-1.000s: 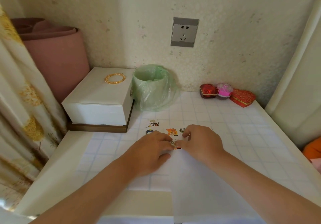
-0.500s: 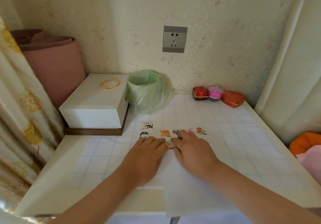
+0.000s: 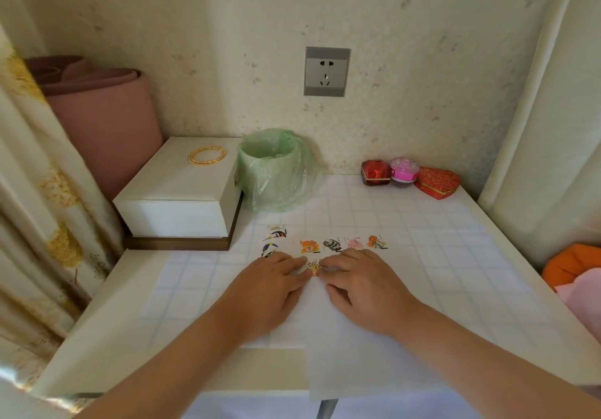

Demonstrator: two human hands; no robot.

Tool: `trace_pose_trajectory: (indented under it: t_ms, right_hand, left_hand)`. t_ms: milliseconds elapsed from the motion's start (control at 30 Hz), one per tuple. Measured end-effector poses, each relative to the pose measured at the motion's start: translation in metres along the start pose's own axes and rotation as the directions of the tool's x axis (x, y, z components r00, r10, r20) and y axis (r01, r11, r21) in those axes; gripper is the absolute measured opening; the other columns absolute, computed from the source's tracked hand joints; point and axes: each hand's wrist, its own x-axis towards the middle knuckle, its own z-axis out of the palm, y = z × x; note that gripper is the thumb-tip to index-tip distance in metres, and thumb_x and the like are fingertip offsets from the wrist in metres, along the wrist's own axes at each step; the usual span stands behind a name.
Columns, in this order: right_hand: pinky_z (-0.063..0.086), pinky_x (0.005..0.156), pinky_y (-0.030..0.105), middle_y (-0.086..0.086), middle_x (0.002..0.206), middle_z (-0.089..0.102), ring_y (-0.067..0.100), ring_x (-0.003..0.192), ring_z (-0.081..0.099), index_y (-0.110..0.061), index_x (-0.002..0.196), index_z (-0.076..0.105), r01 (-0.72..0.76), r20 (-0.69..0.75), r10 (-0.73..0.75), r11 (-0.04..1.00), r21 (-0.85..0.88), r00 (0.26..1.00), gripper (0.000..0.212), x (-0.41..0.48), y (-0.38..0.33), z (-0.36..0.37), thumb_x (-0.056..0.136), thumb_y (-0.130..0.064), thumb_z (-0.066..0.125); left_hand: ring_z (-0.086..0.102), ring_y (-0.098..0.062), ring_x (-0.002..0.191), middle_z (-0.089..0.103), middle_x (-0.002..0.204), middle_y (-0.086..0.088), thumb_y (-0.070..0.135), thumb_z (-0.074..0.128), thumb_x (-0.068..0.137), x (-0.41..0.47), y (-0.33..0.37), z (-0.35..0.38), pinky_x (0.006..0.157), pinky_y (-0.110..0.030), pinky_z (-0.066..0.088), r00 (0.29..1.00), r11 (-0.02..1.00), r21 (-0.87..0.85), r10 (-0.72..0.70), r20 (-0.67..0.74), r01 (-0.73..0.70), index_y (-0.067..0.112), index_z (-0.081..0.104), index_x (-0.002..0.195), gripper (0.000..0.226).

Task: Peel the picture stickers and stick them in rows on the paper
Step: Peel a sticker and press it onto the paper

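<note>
A white sheet of paper (image 3: 357,363) lies on the checked tablecloth and hangs over the near table edge. A row of picture stickers, orange (image 3: 309,246), black-and-white (image 3: 332,244), pink (image 3: 354,242) and orange (image 3: 376,242), sits just beyond my fingers. Two more stickers (image 3: 274,233) lie to the left of that row. My left hand (image 3: 270,291) and my right hand (image 3: 364,291) rest palm down on the paper. Their fingertips meet on a small orange sticker (image 3: 313,266), which lies flat between them below the row.
A white box (image 3: 175,197) with a gold bracelet (image 3: 207,155) on it stands at the back left. A bin lined with a green bag (image 3: 276,171) is beside it. Small red and pink gift boxes (image 3: 409,176) stand by the wall. A curtain (image 3: 39,223) hangs on the left.
The right hand's fingers have gone from a pinch to lying flatter on the small sticker. Both hands have drawn slightly nearer, uncovering the row of stickers.
</note>
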Motion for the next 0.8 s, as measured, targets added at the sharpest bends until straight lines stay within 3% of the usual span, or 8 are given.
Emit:
trace_pose_trajectory:
  t_ms: [267, 433, 500, 567, 633, 700, 800]
  right_hand:
    - [0.053, 0.068, 0.035, -0.014, 0.119, 0.071, 0.016, 0.093, 0.062, -0.024, 0.106, 0.077, 0.017, -0.009, -0.017, 1.000, -0.006, 1.000, 0.029, -0.006, 0.002, 0.001, 0.092, -0.029, 0.052]
    - [0.052, 0.078, 0.034, -0.015, 0.124, 0.068, 0.014, 0.101, 0.060, -0.027, 0.106, 0.073, -0.035, 0.009, 0.035, 0.999, 0.028, 0.999, 0.024, -0.007, 0.001, 0.001, 0.092, -0.029, 0.053]
    - [0.051, 0.082, 0.034, -0.013, 0.125, 0.066, 0.014, 0.107, 0.059, -0.026, 0.104, 0.070, -0.037, 0.034, 0.036, 0.999, 0.024, 0.999, 0.022, -0.007, -0.001, 0.000, 0.092, -0.029, 0.051]
    - [0.051, 0.083, 0.035, -0.009, 0.127, 0.064, 0.016, 0.109, 0.058, -0.023, 0.103, 0.066, -0.016, 0.066, 0.016, 1.000, -0.008, 0.998, 0.021, -0.005, -0.002, -0.001, 0.092, -0.027, 0.048]
    - [0.051, 0.083, 0.036, -0.007, 0.129, 0.063, 0.018, 0.108, 0.058, -0.021, 0.105, 0.063, -0.001, 0.087, 0.005, 0.999, -0.038, 0.996, 0.023, -0.003, -0.003, -0.003, 0.091, -0.026, 0.045]
    - [0.050, 0.084, 0.036, -0.006, 0.129, 0.061, 0.019, 0.106, 0.058, -0.020, 0.108, 0.061, 0.006, 0.109, 0.000, 0.998, -0.059, 0.994, 0.025, -0.001, -0.005, -0.005, 0.092, -0.026, 0.043]
    - [0.049, 0.083, 0.036, -0.008, 0.127, 0.061, 0.019, 0.104, 0.057, -0.021, 0.112, 0.061, 0.000, 0.128, 0.010, 0.997, -0.076, 0.992, 0.029, 0.000, -0.007, -0.006, 0.092, -0.025, 0.041]
  left_hand:
    - [0.070, -0.021, 0.102, 0.073, 0.116, 0.001, 0.037, 0.043, 0.094, 0.000, -0.005, -0.012, 0.081, -0.032, 0.060, 0.994, 0.994, 0.036, 0.107, -0.017, -0.107, 0.025, 0.078, 0.104, 0.038]
    - [0.070, -0.018, 0.090, 0.073, 0.102, 0.003, 0.032, 0.048, 0.092, 0.000, -0.001, -0.015, 0.061, -0.028, 0.058, 0.995, 0.996, 0.009, 0.094, -0.041, -0.094, 0.020, 0.076, 0.084, 0.032]
    - [0.069, -0.017, 0.087, 0.072, 0.098, 0.003, 0.031, 0.049, 0.090, 0.000, 0.003, -0.015, 0.061, -0.028, 0.057, 0.993, 0.997, 0.009, 0.080, -0.084, -0.079, 0.018, 0.073, 0.078, 0.030]
    - [0.067, -0.019, 0.090, 0.071, 0.098, 0.002, 0.028, 0.050, 0.089, 0.002, 0.006, -0.012, 0.072, -0.029, 0.055, 0.988, 0.996, 0.035, 0.084, -0.129, -0.080, 0.016, 0.071, 0.085, 0.025]
    - [0.065, -0.021, 0.103, 0.070, 0.109, 0.000, 0.030, 0.049, 0.089, 0.005, 0.006, -0.009, 0.090, -0.032, 0.051, 0.989, 0.995, 0.076, 0.074, -0.131, -0.064, 0.015, 0.069, 0.105, 0.029]
    - [0.056, -0.020, 0.123, 0.063, 0.130, 0.000, 0.037, 0.045, 0.092, 0.005, 0.007, -0.006, 0.105, -0.036, 0.043, 0.998, 0.996, 0.079, 0.050, -0.046, -0.047, 0.016, 0.063, 0.127, 0.044]
    - [0.032, -0.016, 0.146, 0.036, 0.157, 0.003, 0.047, 0.027, 0.099, 0.002, 0.006, 0.000, 0.119, -0.039, 0.026, 0.990, 1.000, 0.019, 0.008, 0.143, -0.011, 0.020, 0.038, 0.151, 0.059]
